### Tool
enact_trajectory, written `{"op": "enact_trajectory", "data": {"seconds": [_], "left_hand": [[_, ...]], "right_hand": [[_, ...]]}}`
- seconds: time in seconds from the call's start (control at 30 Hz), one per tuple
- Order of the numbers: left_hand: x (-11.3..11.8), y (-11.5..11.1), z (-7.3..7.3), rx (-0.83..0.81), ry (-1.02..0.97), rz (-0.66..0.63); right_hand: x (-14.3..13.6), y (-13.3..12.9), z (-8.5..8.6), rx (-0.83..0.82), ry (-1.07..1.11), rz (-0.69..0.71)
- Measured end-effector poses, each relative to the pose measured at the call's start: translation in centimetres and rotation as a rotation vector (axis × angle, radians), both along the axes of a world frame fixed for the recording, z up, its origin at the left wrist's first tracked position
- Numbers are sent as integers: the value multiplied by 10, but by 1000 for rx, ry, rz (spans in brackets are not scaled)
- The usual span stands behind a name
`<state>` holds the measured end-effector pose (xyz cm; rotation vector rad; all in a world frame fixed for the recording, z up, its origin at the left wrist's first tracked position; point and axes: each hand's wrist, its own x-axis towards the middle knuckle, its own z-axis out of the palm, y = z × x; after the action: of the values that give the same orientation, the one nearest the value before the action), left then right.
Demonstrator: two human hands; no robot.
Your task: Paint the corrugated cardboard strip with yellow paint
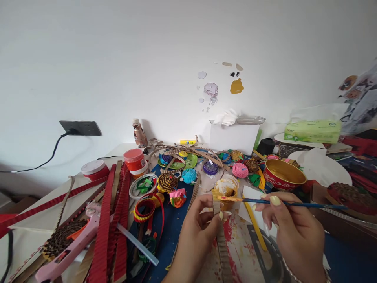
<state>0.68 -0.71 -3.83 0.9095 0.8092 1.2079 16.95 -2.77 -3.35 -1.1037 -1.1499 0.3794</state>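
The left hand (202, 232) pinches a brown cardboard strip (223, 247) between thumb and fingers, near its upper end; the strip hangs down toward the bottom edge of the view. The right hand (297, 232) holds a blue brush (253, 201) in a narrow grip, thumb against the fingers. The brush lies nearly level, its yellow-smeared tip at the strip's upper end, just by the left fingers. Whether bristles and cardboard touch is hard to tell.

Right behind the brush tip is a paint-smeared tub (226, 184), white and yellow. A yellow stick (255, 226) lies slanted between the hands. Beyond the right hand sits a red bowl (284, 181) with a gold inside. To the left on the table (41, 212) are red strips (104, 224), a pink glue gun (73, 245) and an orange-red jar (134, 159). A pink coil (240, 170) and a blue coil (189, 175) lie beyond the hands.
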Motion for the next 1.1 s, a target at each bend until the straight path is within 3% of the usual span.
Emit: {"op": "enact_trajectory", "data": {"seconds": [1.1], "left_hand": [[1, -1, 1, -15, -67, -28]], "right_hand": [[-1, -2, -1, -3, -190, 33]]}}
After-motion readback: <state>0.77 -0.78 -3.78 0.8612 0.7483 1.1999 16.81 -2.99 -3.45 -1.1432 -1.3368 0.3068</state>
